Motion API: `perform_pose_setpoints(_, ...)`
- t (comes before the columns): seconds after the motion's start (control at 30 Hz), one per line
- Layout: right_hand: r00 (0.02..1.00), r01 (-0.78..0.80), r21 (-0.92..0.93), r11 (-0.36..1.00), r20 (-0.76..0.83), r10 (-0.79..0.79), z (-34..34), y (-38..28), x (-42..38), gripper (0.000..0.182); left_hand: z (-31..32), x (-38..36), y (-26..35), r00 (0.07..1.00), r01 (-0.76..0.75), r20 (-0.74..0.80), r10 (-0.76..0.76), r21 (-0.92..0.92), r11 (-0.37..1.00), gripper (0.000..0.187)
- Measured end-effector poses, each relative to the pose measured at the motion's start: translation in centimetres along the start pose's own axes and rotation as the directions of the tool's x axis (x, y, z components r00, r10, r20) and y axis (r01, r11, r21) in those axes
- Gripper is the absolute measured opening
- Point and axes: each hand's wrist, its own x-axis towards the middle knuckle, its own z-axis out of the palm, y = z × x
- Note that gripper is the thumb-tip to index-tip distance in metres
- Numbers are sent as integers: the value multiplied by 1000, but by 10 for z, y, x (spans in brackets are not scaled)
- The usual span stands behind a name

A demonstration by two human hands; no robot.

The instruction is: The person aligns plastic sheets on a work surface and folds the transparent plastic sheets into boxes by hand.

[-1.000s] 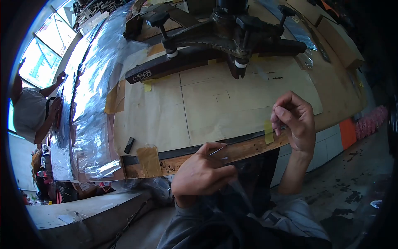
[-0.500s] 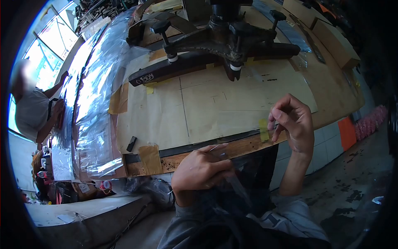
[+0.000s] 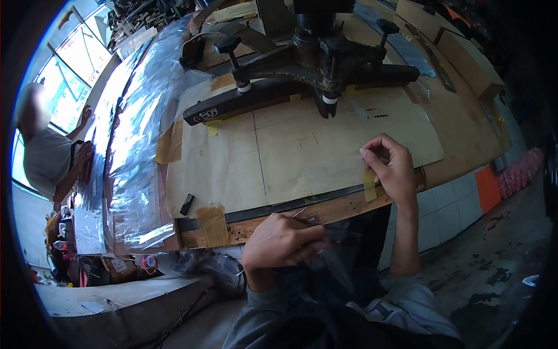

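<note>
My left hand is closed in front of the table's wooden edge. A clear plastic film hangs from its fingers, and a thin pointed piece juts out above them. Over the right part of the pale paper sheet, my right hand has its thumb and forefinger pinched together; whatever lies between them cannot be made out. Beside those fingers, a strip of yellow tape crosses the dark strip along the sheet's front edge.
A black clamp frame presses a dark bar across the sheet. Brown tape and a small black block lie at the front left. Shiny plastic sheeting covers the left side, where another person stands.
My right hand has shifted left, and its thumb and forefinger have come together. My left hand has barely moved, still with the plastic film.
</note>
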Motion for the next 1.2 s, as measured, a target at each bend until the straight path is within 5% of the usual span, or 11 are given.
perform_pose_setpoints(0.6, 984, 177, 40, 983, -8, -177, 1, 16, 0, 11, 0, 0, 1, 1000, 23, 9, -23, -39, 999, 11)
perform_pose_setpoints(1.2, 983, 174, 82, 981, 41, -178, -2, 15, -3, 2, 1, -1, -1, 999, 28, 18, -27, -20, 999, 12)
